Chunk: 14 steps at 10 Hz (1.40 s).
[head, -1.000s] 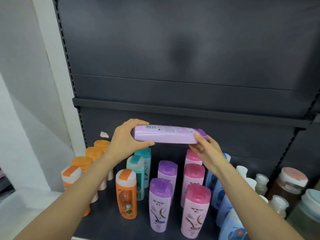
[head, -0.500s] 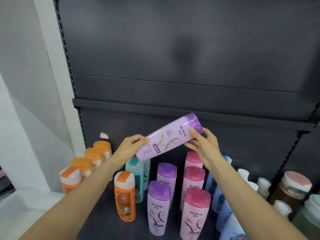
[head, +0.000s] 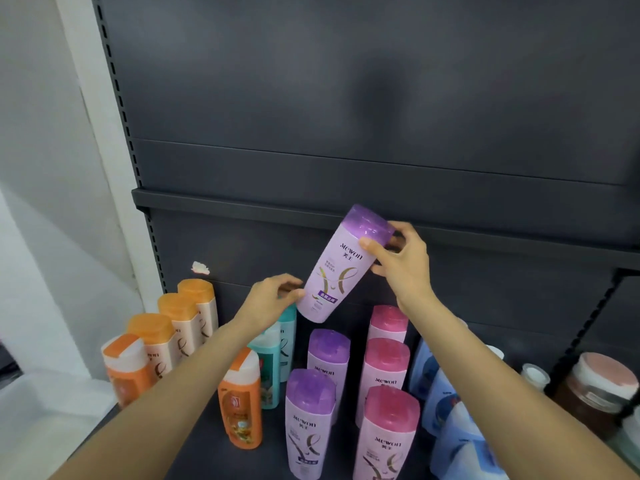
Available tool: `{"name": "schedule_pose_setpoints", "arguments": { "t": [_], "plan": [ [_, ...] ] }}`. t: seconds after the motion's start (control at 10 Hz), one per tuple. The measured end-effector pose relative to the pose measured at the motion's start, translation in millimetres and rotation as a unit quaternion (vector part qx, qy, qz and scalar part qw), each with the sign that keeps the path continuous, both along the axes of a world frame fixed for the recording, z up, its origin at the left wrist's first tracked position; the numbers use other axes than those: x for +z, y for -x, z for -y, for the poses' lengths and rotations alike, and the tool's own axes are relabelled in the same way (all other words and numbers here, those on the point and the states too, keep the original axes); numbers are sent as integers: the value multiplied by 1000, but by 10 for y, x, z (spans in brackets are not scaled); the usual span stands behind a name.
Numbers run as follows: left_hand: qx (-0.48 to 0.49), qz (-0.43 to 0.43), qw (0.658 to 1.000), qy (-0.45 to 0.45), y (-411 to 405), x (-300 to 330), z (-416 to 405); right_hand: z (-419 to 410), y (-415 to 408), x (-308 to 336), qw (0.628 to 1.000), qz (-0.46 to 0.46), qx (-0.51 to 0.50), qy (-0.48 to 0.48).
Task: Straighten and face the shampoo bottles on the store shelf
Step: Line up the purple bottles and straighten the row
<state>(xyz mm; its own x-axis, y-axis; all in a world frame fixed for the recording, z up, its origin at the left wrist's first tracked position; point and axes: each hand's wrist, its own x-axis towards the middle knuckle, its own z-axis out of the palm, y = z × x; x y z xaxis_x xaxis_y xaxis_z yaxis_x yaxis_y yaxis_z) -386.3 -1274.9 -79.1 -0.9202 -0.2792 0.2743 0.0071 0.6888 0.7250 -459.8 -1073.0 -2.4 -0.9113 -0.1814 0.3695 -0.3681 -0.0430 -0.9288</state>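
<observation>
A lilac shampoo bottle (head: 341, 271) with a purple cap is held in the air above the dark shelf (head: 207, 438), nearly upright and leaning right, label facing me. My right hand (head: 401, 261) grips it just under the cap. My left hand (head: 273, 299) touches its lower left corner with thumb and fingertips. Below stand rows of bottles: two purple-capped ones (head: 310, 420), three pink-capped ones (head: 386, 431), teal ones (head: 273, 362) partly hidden by my left arm, and orange ones (head: 242, 400).
More orange-capped bottles (head: 169, 330) line the shelf's left side. Blue bottles (head: 450, 420) and brown jars with pale lids (head: 595, 389) stand at the right. An upper shelf edge (head: 242, 206) runs just above the held bottle. A white wall borders the left.
The lilac bottle has swung from lying sideways to nearly upright, cap up and label toward me. My right hand rose with the cap end; my left hand dropped to the base.
</observation>
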Motion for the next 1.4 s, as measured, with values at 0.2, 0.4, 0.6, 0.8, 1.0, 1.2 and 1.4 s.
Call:
{"name": "schedule_pose_setpoints", "arguments": {
  "t": [0.2, 0.4, 0.6, 0.8, 1.0, 1.2, 1.4],
  "plan": [
    [70, 33, 980, 181, -8, -141, 180, 134, 113, -197, 986, -103, 13, -134],
    [42, 163, 955, 243, 11, -314, 326, 266, 296, -596, 957, -72, 48, -277],
    [11, 201, 954, 222, 33, -415, 359, 370, 405, -890, 930, -38, 56, -362],
    [18, 192, 953, 234, 32, -425, 355, 388, 497, -1048, 913, -26, 50, -405],
    [23, 184, 961, 207, 27, -431, 335, 381, 540, -1148, 896, 0, 69, -438],
    [33, 187, 962, 196, 25, -437, 315, 399, 573, -1191, 887, 20, 83, -454],
    [48, 172, 960, 214, 6, -422, 262, 377, 581, -1136, 871, 33, 96, -481]
  ]
}}
